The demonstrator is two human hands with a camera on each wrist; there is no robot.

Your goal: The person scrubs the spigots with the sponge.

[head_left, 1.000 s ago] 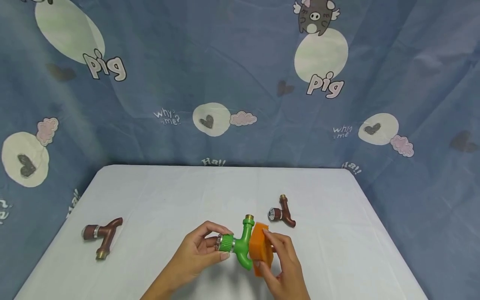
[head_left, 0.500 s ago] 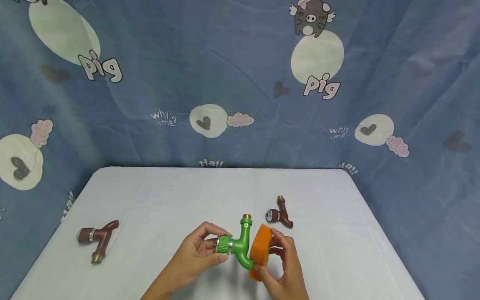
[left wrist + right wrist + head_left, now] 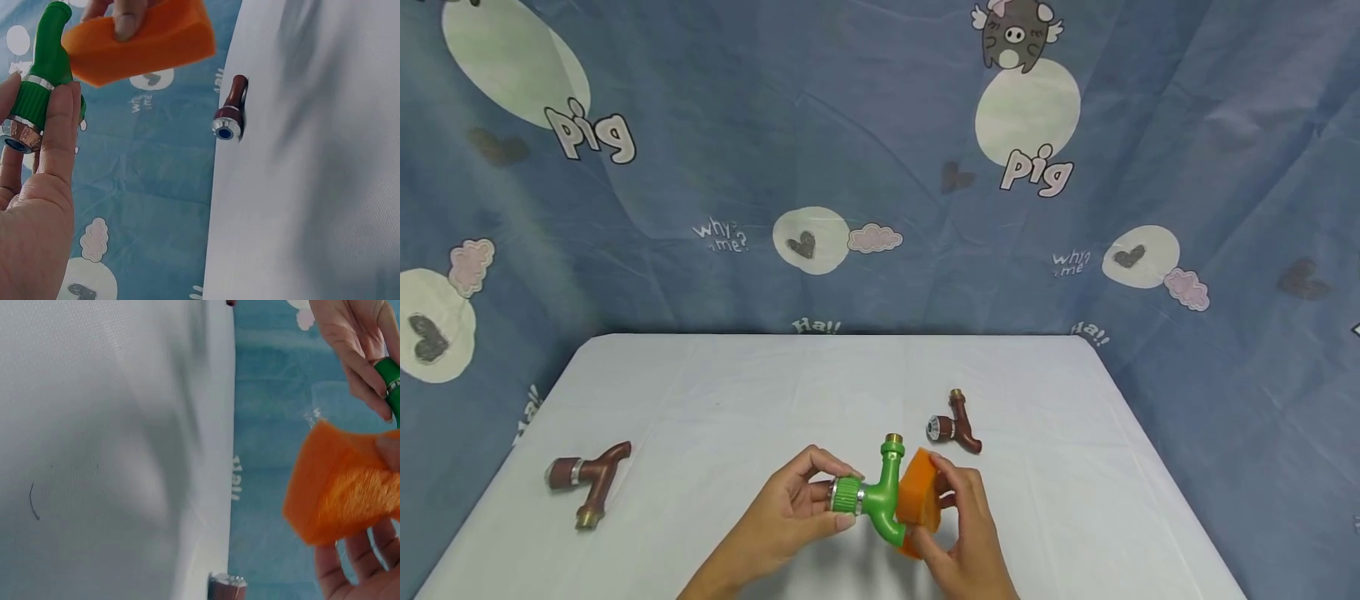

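A green water tap (image 3: 883, 496) with a brass threaded end is held up over the table. My left hand (image 3: 790, 508) grips its ribbed green knob between thumb and fingers, as the left wrist view also shows. In my right hand (image 3: 966, 533) is an orange sponge (image 3: 917, 492), pinched between thumb and fingers. The sponge lies against the right side of the tap's body, near the curved spout. In the right wrist view the sponge (image 3: 350, 487) hides part of the tap (image 3: 390, 381).
One brown tap (image 3: 593, 482) lies on the white table (image 3: 737, 400) at the left. A second brown tap (image 3: 958, 425) lies just behind my right hand. Blue patterned cloth (image 3: 880, 150) hangs behind the table.
The sponge tilted away from the tap's upper body, then came back against it. My left hand keeps its hold on the knob. The whole head view has shifted slightly.
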